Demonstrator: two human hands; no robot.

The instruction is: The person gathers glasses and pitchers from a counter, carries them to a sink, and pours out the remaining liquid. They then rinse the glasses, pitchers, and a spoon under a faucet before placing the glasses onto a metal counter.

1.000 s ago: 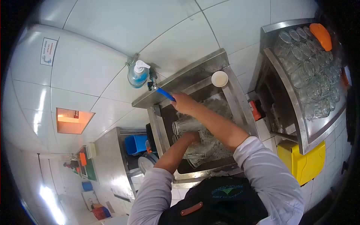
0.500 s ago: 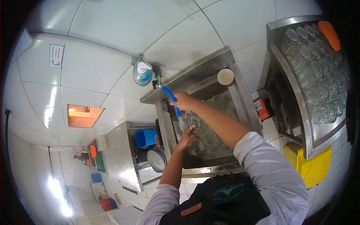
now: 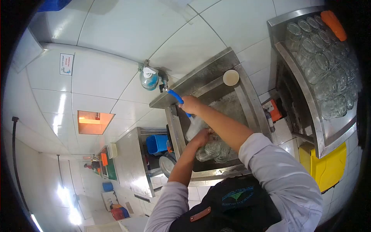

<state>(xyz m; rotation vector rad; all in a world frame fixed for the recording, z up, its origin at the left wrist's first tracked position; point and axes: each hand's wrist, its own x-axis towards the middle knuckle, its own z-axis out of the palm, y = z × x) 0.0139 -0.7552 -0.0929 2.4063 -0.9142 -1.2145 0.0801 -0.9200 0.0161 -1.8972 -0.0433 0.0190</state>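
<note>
My right hand [image 3: 190, 105] is closed around a blue hose [image 3: 175, 95] that runs from the wall tap [image 3: 165, 86]. Water [image 3: 196, 127] sprays from the hose end into the metal sink [image 3: 247, 104]. Below the spray, my left hand [image 3: 200, 139] is down in the sink with its fingers curled; what they hold is hidden. Clear glasses [image 3: 209, 150] lie right beside it, close to the sink's near edge.
A pale round cup [image 3: 231, 77] stands on the sink's rim. A soap bottle [image 3: 149, 78] hangs on the wall. At the right, a metal rack [image 3: 309, 100] holds several upturned glasses [image 3: 322, 61] and an orange cloth [image 3: 333, 25]. Nearby are a yellow bin [image 3: 328, 166] and blue basket [image 3: 157, 144].
My left hand has moved down and right in the sink, and the glasses beside it lie differently. The spray looks wider. My right hand stays on the hose; the view has shifted slightly.
</note>
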